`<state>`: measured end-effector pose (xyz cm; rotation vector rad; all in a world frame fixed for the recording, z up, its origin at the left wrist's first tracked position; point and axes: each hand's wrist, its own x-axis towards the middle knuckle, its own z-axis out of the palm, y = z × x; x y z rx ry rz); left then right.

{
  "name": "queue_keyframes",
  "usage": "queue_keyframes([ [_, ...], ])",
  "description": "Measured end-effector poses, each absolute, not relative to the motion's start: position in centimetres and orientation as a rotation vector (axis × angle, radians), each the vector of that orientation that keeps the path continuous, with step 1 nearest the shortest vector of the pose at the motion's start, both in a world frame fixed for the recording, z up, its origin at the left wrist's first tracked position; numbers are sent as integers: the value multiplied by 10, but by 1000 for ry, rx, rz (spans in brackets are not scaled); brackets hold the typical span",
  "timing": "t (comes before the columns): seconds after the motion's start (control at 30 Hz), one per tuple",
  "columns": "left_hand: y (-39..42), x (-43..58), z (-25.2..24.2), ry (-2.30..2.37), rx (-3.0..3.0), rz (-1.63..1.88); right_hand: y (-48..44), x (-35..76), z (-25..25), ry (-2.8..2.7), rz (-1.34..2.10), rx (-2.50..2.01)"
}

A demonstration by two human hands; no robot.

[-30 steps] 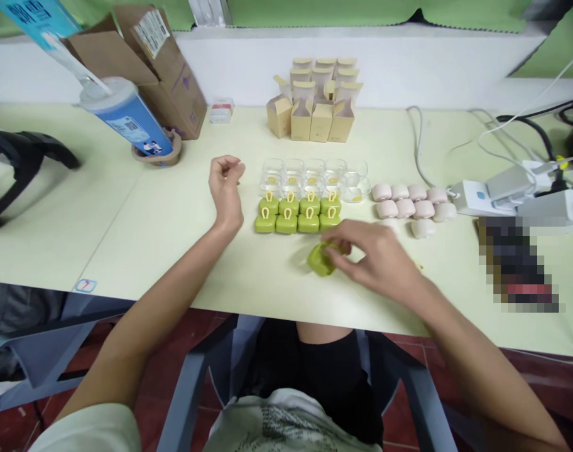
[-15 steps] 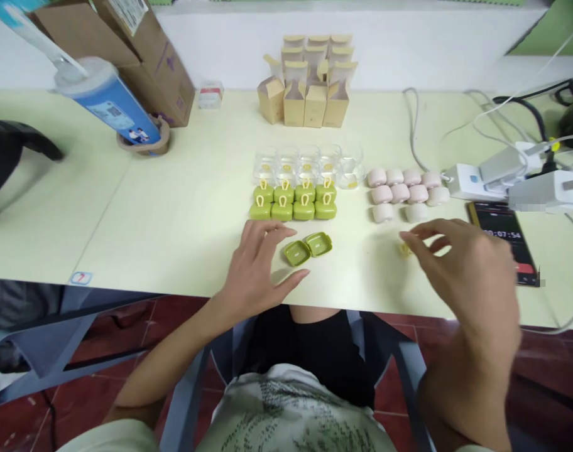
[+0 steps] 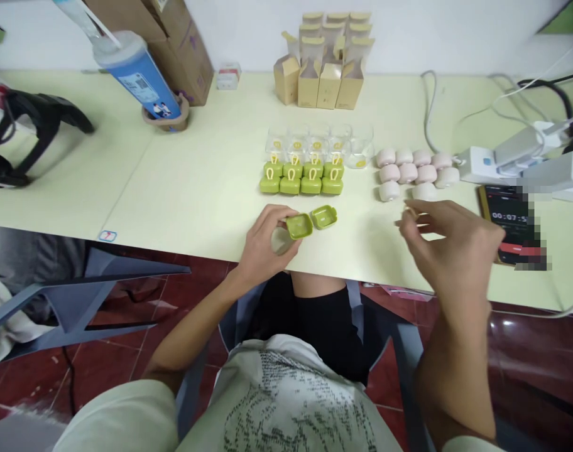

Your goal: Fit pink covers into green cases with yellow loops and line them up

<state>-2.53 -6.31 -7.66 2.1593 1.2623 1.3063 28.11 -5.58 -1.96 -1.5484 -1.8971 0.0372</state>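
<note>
Two small green open cups lie side by side near the front of the table. My left hand (image 3: 270, 242) has its fingers and thumb around the left green cup (image 3: 299, 226), gripping its left side. Just to the right, the other green cup (image 3: 325, 217) rests on the tabletop. My right hand (image 3: 449, 235) is raised over the table at the right, pinching a small pale yellow ring-like piece (image 3: 411, 212), mostly covered by the fingers. Behind the cups stand several closed green cases (image 3: 290, 186) with yellow loops on top, in two rows.
Clear plastic cups (image 3: 360, 152) stand behind the green cases. Pale pink round pieces (image 3: 408, 173) sit to the right, near a phone (image 3: 512, 220) and white plugs with cables (image 3: 484, 164). Open cardboard boxes (image 3: 309, 85) and a blue tumbler (image 3: 145, 88) are farther back.
My left hand has closed from an open curve onto the left green cup. My right hand has lifted the small yellow piece off the tabletop. The camera view has shifted.
</note>
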Motion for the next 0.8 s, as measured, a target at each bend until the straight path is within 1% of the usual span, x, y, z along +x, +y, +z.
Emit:
queue_keyframes([
  [0.1,-73,-20,-73,1143,2212,1282,-65,254,-22,-1915,184,-1160],
  [0.17,-78,-16,-73,1130,2228,1269,-70,238,-29,-1905,343,-968],
  [0.23,-80,-13,-74,1137,2215,1270,-73,228,-36,-1915,481,-852],
  [0.3,-81,-10,-75,1131,2197,1278,-73,222,-41,-1964,532,-807],
  [0.4,-79,-5,-76,1109,2166,1316,-69,216,-42,-2041,452,-799],
  [0.63,-79,-1,-77,1043,2195,1485,-70,206,-44,-2147,76,-817],
  [0.7,-80,-2,-76,1017,2240,1518,-72,204,-46,-2149,58,-800],
  [0.8,-81,-2,-75,1011,2300,1558,-73,203,-46,-2116,129,-803],
])
